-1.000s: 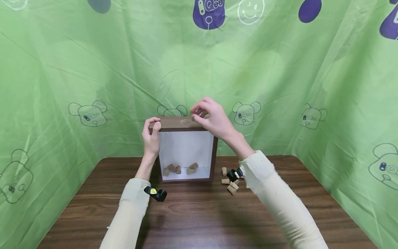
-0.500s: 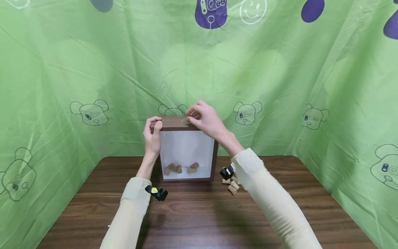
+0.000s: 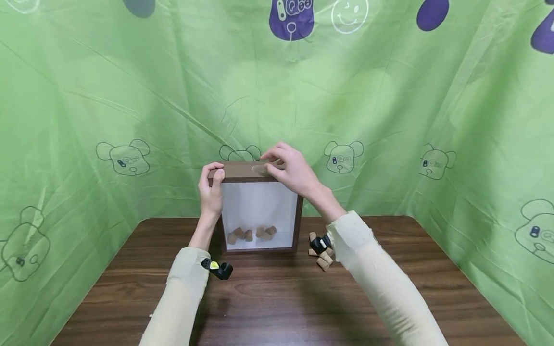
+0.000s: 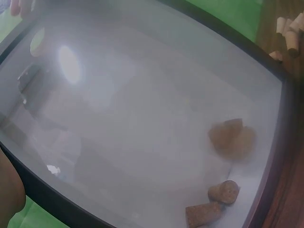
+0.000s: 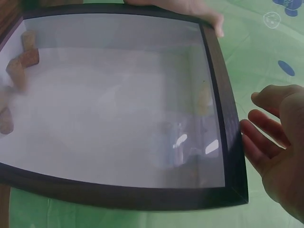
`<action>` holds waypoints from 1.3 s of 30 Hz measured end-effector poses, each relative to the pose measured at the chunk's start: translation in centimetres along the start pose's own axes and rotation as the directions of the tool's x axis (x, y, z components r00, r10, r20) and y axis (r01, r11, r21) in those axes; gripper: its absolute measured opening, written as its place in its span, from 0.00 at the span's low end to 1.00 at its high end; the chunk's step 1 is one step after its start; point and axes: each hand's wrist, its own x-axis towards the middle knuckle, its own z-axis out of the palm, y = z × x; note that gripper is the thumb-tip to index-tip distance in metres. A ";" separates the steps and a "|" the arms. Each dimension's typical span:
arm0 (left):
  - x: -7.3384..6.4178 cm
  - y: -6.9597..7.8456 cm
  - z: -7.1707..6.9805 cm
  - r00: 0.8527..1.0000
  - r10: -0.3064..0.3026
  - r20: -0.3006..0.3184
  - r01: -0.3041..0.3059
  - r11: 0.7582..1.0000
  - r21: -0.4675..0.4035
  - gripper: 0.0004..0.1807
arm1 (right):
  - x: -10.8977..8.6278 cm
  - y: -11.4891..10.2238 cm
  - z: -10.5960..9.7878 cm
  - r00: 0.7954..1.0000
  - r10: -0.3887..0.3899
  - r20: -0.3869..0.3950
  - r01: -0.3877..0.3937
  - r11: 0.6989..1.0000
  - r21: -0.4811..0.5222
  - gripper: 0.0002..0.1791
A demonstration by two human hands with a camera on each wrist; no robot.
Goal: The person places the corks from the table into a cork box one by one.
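A dark brown wooden shadow box (image 3: 299, 218) with a clear front stands upright on the table. My left hand (image 3: 210, 190) grips its top left corner, thumb on the front edge. Several corks (image 3: 248, 235) lie along the box's bottom; some look blurred in the left wrist view, beside sharper corks (image 4: 224, 192). A round hole (image 3: 258, 169) opens in the top board. Just right of it, my right hand (image 3: 292, 168) hovers at the top edge, thumb and fingers apart with nothing seen between them. In the right wrist view its fingers (image 5: 266, 128) are loosely bent near the frame.
Several loose corks (image 3: 323, 263) lie on the wooden table (image 3: 259, 298) to the right of the box, partly hidden behind the right wrist camera (image 3: 319, 244). A green printed curtain (image 3: 182, 120) surrounds the table at the back and sides.
My right hand moved left to the hole, and its pinched thumb and fingers then parted. One more cork shows inside the box, by the right-hand group. The left hand kept its place.
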 end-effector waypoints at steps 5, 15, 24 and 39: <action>0.0 -0.2 0.1 1.000 -0.007 0.011 0.007 1.000 -0.007 0.17 | -2.1 0.4 -0.9 0.997 -0.004 -0.075 0.005 1.000 0.012 0.11; 0.3 -0.8 -0.3 1.000 -0.017 0.008 0.017 1.000 0.007 0.17 | -5.7 1.8 -1.5 0.978 0.032 -0.208 -0.017 0.997 0.074 0.09; 0.4 -0.8 -0.3 1.000 -0.020 0.005 0.020 1.000 -0.001 0.17 | -8.1 2.2 -0.6 0.967 0.007 -0.256 -0.012 1.000 -0.016 0.09; 0.7 -0.9 0.0 0.999 -0.032 0.010 0.032 0.999 -0.010 0.16 | -13.6 4.7 1.6 0.929 0.236 -0.286 -0.223 0.972 0.076 0.10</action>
